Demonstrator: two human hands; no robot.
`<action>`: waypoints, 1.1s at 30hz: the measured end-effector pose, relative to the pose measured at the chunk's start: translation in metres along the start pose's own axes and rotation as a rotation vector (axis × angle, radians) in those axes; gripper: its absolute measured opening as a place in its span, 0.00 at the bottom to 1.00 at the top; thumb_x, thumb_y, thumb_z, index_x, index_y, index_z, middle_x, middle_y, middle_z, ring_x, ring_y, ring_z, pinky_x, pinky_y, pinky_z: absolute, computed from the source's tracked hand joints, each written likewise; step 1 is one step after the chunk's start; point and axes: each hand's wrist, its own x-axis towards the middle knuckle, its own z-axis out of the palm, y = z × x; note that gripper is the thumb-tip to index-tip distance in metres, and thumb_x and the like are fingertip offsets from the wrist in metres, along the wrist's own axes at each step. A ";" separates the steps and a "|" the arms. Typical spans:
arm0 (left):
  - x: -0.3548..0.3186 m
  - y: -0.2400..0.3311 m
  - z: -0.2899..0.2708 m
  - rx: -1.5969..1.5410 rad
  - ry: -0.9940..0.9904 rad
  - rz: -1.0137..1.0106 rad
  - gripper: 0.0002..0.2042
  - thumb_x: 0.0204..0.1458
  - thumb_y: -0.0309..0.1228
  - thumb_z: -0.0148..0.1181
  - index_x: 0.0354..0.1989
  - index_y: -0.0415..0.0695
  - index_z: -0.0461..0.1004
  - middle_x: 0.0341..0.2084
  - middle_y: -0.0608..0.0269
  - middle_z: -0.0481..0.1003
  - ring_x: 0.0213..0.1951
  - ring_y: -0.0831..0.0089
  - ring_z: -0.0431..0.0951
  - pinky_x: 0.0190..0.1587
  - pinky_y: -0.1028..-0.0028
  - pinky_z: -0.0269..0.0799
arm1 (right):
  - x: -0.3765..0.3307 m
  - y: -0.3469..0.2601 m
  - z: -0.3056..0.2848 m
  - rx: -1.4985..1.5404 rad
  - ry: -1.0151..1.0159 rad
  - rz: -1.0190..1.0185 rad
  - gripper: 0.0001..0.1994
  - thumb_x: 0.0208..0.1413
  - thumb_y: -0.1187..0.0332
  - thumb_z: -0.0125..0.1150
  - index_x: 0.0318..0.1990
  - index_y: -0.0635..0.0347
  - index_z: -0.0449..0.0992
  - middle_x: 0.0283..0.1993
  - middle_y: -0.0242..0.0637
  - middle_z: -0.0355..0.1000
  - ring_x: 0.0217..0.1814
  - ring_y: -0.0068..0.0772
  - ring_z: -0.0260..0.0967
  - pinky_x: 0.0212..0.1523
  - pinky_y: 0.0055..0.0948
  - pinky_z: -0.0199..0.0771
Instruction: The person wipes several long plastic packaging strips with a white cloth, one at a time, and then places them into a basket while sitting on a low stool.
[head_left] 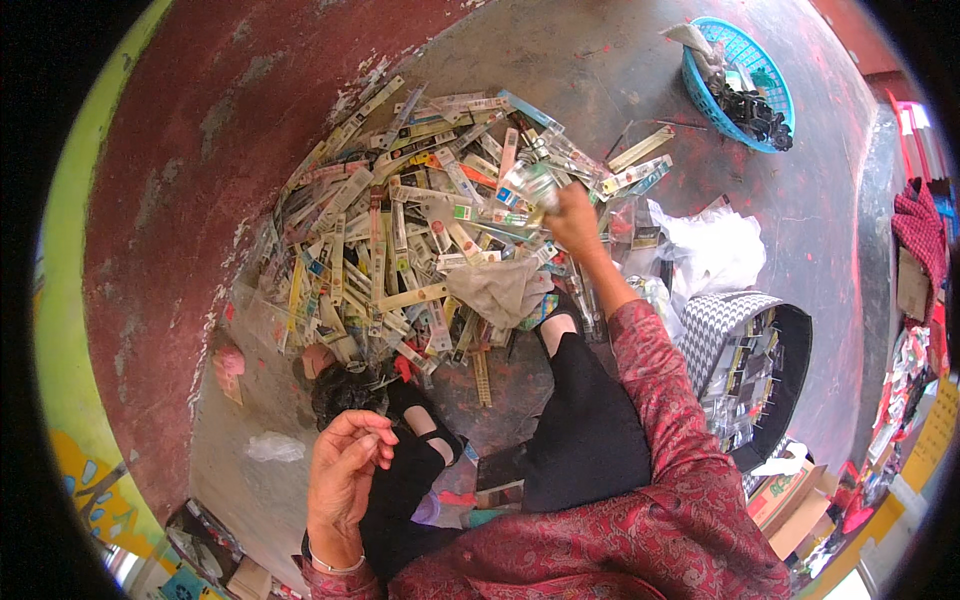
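Note:
My right hand [574,222] reaches out over the far right part of a heap of long narrow packets [385,230]. Its fingers are closed on a shiny clear plastic packet [535,186] with some green on it, blurred by motion. My left hand [350,462] is raised near my left leg, apart from the heap. Its fingers curl in and the thumb presses toward them. Whether anything small is pinched there is hidden. A grey cloth [495,291] lies on the near side of the heap.
A blue plastic basket [708,98] with dark items stands at the far right. White plastic bags [712,250] lie right of my arm, beside a patterned black-and-white bag [735,312] holding packets. A cardboard box [795,510] sits at the lower right. The red wall [160,250] rises on the left.

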 end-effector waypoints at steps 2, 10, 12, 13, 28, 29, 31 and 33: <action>0.002 0.001 -0.001 0.008 0.000 0.003 0.08 0.47 0.25 0.53 0.36 0.36 0.69 0.27 0.59 0.72 0.28 0.77 0.71 0.30 0.81 0.66 | 0.015 0.028 -0.005 0.338 0.117 0.054 0.11 0.42 0.67 0.59 0.34 0.61 0.71 0.31 0.42 0.66 0.35 0.41 0.66 0.35 0.36 0.66; 0.004 -0.001 0.000 0.020 0.021 -0.010 0.09 0.47 0.25 0.52 0.37 0.36 0.69 0.27 0.61 0.72 0.28 0.77 0.70 0.30 0.81 0.66 | 0.027 -0.008 -0.061 1.090 -0.011 0.392 0.09 0.51 0.65 0.54 0.33 0.61 0.71 0.24 0.32 0.69 0.24 0.23 0.65 0.26 0.26 0.65; 0.004 -0.001 0.000 0.028 0.017 -0.009 0.09 0.47 0.25 0.51 0.37 0.36 0.69 0.28 0.60 0.72 0.28 0.77 0.70 0.31 0.81 0.66 | 0.028 -0.002 -0.039 0.767 -0.042 0.343 0.10 0.51 0.63 0.54 0.33 0.62 0.71 0.25 0.32 0.69 0.27 0.26 0.65 0.28 0.28 0.66; 0.005 0.000 0.000 0.031 0.015 -0.007 0.09 0.47 0.25 0.51 0.37 0.36 0.69 0.28 0.60 0.72 0.28 0.77 0.70 0.31 0.81 0.66 | 0.030 -0.001 -0.027 0.606 -0.057 0.316 0.11 0.51 0.63 0.54 0.33 0.63 0.71 0.26 0.33 0.69 0.28 0.27 0.66 0.29 0.29 0.66; -0.001 0.000 -0.001 0.012 0.013 -0.013 0.09 0.47 0.27 0.55 0.36 0.37 0.69 0.26 0.61 0.72 0.26 0.78 0.71 0.29 0.82 0.66 | -0.004 -0.012 0.017 -0.287 -0.564 0.044 0.20 0.33 0.54 0.63 0.32 0.58 0.75 0.30 0.47 0.72 0.34 0.47 0.71 0.34 0.40 0.70; -0.002 0.002 -0.003 0.010 -0.011 -0.019 0.09 0.47 0.27 0.53 0.36 0.37 0.69 0.27 0.61 0.72 0.27 0.78 0.71 0.30 0.82 0.66 | -0.003 0.002 0.009 -0.270 -0.579 0.080 0.21 0.32 0.52 0.64 0.31 0.59 0.76 0.29 0.47 0.72 0.33 0.47 0.71 0.34 0.40 0.70; -0.004 0.003 -0.006 0.000 -0.055 -0.030 0.09 0.49 0.26 0.51 0.38 0.37 0.69 0.29 0.61 0.72 0.29 0.79 0.70 0.33 0.82 0.65 | -0.002 0.014 -0.012 -0.201 -0.564 0.169 0.19 0.36 0.51 0.63 0.34 0.52 0.77 0.33 0.46 0.73 0.35 0.46 0.71 0.35 0.40 0.70; -0.006 0.004 -0.005 0.000 -0.050 -0.022 0.09 0.49 0.26 0.51 0.38 0.37 0.69 0.29 0.61 0.72 0.29 0.79 0.70 0.32 0.82 0.65 | 0.001 0.016 -0.030 -0.030 -0.522 0.203 0.17 0.40 0.55 0.63 0.36 0.55 0.77 0.31 0.43 0.74 0.30 0.39 0.72 0.33 0.35 0.69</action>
